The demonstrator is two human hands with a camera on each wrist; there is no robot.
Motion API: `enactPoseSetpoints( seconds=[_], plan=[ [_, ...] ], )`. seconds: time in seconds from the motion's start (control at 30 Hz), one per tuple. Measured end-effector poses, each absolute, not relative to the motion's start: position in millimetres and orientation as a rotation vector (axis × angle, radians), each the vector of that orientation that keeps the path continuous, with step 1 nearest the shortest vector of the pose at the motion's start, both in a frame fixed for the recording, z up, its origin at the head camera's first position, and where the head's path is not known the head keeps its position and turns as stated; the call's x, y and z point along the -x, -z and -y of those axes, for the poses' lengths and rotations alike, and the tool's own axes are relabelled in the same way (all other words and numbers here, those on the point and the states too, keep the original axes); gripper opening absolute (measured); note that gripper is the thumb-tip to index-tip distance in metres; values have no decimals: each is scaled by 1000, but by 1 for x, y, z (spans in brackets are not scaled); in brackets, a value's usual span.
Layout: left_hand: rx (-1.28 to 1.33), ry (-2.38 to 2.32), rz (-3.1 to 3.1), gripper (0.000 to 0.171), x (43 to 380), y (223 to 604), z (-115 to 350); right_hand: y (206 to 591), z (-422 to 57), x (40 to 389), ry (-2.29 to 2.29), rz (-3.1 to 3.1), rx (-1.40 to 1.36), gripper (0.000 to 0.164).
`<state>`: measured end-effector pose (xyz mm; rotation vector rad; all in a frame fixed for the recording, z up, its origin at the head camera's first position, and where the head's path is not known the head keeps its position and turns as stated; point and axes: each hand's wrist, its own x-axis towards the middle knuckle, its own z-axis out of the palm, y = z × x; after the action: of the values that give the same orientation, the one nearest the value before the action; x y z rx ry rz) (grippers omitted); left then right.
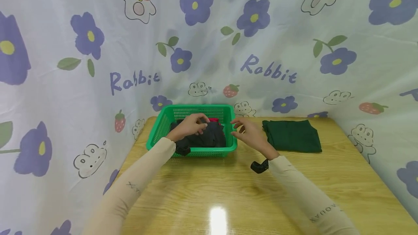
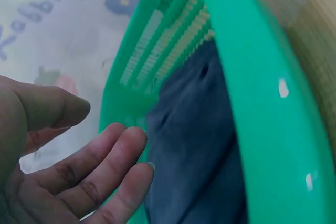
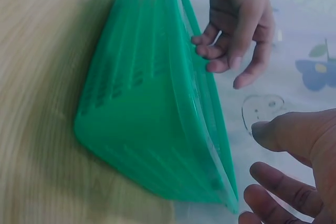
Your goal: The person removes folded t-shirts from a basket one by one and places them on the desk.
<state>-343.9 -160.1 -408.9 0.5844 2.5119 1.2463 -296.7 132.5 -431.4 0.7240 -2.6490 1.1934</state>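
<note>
A green plastic basket (image 1: 196, 150) stands at the back of the table, with dark folded cloth (image 1: 205, 137) and a bit of red cloth (image 1: 213, 119) inside. Over the basket hovers my left hand (image 1: 192, 124), its fingers loosely bent and holding nothing. In the left wrist view the fingertips (image 2: 134, 140) hang above the dark cloth, apart from it as far as I can see. My right hand (image 1: 249, 133) is just off the basket's right side, fingers relaxed, nothing between them. To its right lies a folded dark green cloth (image 1: 294, 136), flat on the table.
The wooden table (image 1: 209, 184) reaches from the basket toward me. A white curtain (image 1: 215, 57) with purple flowers and rabbits hangs behind and along both sides. Each wrist wears a black camera, such as the right one (image 1: 259, 167).
</note>
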Motion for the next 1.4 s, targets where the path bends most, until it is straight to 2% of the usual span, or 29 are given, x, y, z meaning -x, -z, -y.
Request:
enactPoseSetpoints(
  seconds=[0.43,0.8,1.1,1.4],
  plan=[
    [-385,-1258,-2585,25,344,406,215,431,-91,300,-1164,2704,-753,40],
    [-264,-1288,-2607,31,357,414,247,437,-68,308,-1031,2778,-810,47],
    [-214,-1285,-2591,28,354,415,262,441,-54,313,-939,2965,-710,57],
    [-186,-1150,-2546,40,353,414,263,436,-40,310,-792,3089,-616,65]
  ],
)
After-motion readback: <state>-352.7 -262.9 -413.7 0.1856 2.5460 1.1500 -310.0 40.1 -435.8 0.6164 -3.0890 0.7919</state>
